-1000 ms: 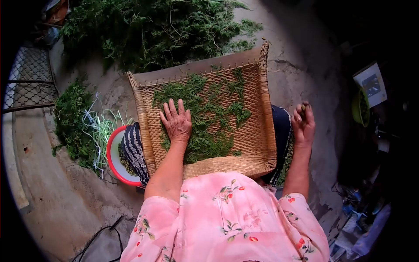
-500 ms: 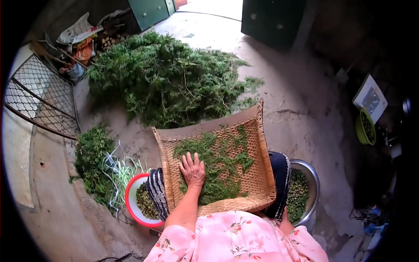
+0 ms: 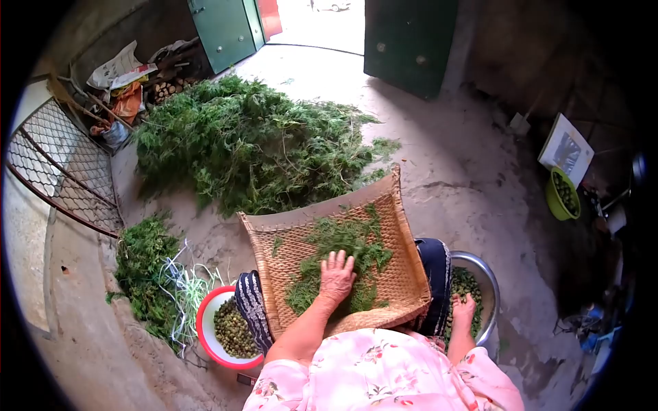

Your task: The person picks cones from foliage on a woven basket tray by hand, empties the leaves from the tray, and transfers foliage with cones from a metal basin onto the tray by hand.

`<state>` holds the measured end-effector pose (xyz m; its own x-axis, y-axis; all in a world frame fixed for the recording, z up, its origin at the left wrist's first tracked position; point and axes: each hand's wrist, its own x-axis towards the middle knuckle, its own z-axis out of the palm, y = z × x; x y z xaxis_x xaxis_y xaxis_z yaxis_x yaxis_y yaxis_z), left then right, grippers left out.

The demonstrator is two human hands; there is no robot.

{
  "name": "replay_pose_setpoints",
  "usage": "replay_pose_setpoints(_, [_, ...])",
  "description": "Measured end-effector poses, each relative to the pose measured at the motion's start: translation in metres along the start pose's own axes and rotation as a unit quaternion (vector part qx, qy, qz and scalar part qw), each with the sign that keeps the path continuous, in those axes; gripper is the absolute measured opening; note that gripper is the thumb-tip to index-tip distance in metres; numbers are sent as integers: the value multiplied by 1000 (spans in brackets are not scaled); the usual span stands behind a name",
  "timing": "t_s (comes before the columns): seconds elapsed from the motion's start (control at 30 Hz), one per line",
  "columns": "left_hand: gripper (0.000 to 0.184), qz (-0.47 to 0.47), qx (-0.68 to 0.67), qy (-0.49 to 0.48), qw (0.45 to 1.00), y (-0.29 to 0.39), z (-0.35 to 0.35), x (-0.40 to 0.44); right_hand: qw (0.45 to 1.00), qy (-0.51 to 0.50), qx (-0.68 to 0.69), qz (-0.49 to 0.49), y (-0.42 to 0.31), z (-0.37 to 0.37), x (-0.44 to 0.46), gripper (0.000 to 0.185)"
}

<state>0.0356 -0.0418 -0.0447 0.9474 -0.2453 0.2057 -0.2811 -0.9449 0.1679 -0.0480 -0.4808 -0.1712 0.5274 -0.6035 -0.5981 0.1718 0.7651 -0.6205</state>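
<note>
A woven winnowing basket point(image 3: 279, 257) rests across the lap, with loose green sprigs point(image 3: 346, 236) spread over its bottom. My left hand point(image 3: 337, 275) lies palm down on these sprigs, fingers stretched out, holding nothing. On the right, my right hand point(image 3: 464, 315) is over a metal basin point(image 3: 495, 288) of small green cones point(image 3: 468, 279). Its fingers are curled, with some green pieces at the fingertips. Beside the left leg stands a red-rimmed white basin point(image 3: 205, 329) filled with similar green cones point(image 3: 233, 332).
A large heap of leafy branches point(image 3: 240, 144) covers the floor ahead. More greenery point(image 3: 144, 274) and pale plastic strips point(image 3: 188, 294) lie at left, near a wire-mesh gate point(image 3: 65, 168). Green doors point(image 3: 411, 48) stand open. At right are a green bowl point(image 3: 563, 195) and a white board point(image 3: 567, 151).
My left hand has slid right across the basket, bunching the sprigs toward the middle. My right hand, mostly hidden before, has come forward into view over the metal basin. The view has tilted up slightly.
</note>
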Motion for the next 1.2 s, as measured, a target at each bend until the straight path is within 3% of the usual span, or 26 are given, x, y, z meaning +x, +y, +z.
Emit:
replay_pose_setpoints(0.17, [56, 143, -64, -71, 985, 32, -13, -5, 999, 25, 14, -25, -6, 6, -16, 28])
replay_pose_setpoints(0.23, [57, 151, -71, -95, 981, 34, -21, -4, 999, -27, -13, -19, -6, 3, -14, 27])
replay_pose_setpoints(0.33, [54, 189, -61, -184, 963, 30, -33, -9, 999, -9, -44, -31, -9, 5, -22, 27])
replay_pose_setpoints(0.4, [51, 178, -45, -217, 959, 27, -46, -13, 996, 43, -73, -32, -8, 7, -19, 23])
replay_pose_setpoints(0.5, [34, 129, -4, -303, 944, 23, -60, -18, 993, 2, -118, -1, -18, 14, -24, 18])
replay_pose_setpoints(0.53, [33, 119, 17, -323, 939, 24, -67, -18, 984, 34, -154, -79, -17, 27, -31, 14])
replay_pose_setpoints(0.57, [31, 108, 38, -343, 932, 26, -77, -20, 984, 35, -155, -78, -20, 47, -45, 14])
replay_pose_setpoints(0.63, [30, 104, 44, -292, 950, 24, -74, -31, 968, 15, -110, -224, -28, 94, -75, 16])
replay_pose_setpoints(0.77, [35, 98, -11, -125, 987, 20, -87, -44, 923, -210, -183, -264, -47, 184, -162, 22])
replay_pose_setpoints(0.83, [37, 81, -14, -125, 989, 15, -92, -47, 871, -328, -283, -231, -40, 214, -196, 28])
replay_pose_setpoints(0.9, [38, 66, -18, -124, 990, 12, -95, -48, 804, -401, -384, -216, -24, 226, -211, 38])
replay_pose_setpoints(1.0, [40, 29, -44, -150, 987, 9, -100, -52, 732, -477, -473, -118, 8, 231, -205, 51])
replay_pose_setpoints(1.03, [40, 29, -42, -149, 987, 9, -99, -53, 720, -503, -472, -81, 14, 230, -196, 60])
replay_pose_setpoints(1.1, [40, 38, -48, -120, 991, 11, -97, -57, 747, -479, -462, 3, 11, 232, -196, 70])
replay_pose_setpoints(1.13, [40, 36, -49, -126, 990, 11, -95, -58, 746, -480, -461, 5, 10, 234, -196, 70])
replay_pose_setpoints(1.2, [34, 46, -58, -99, 992, 15, -89, -62, 692, -527, -493, 25, 6, 238, -193, 60])
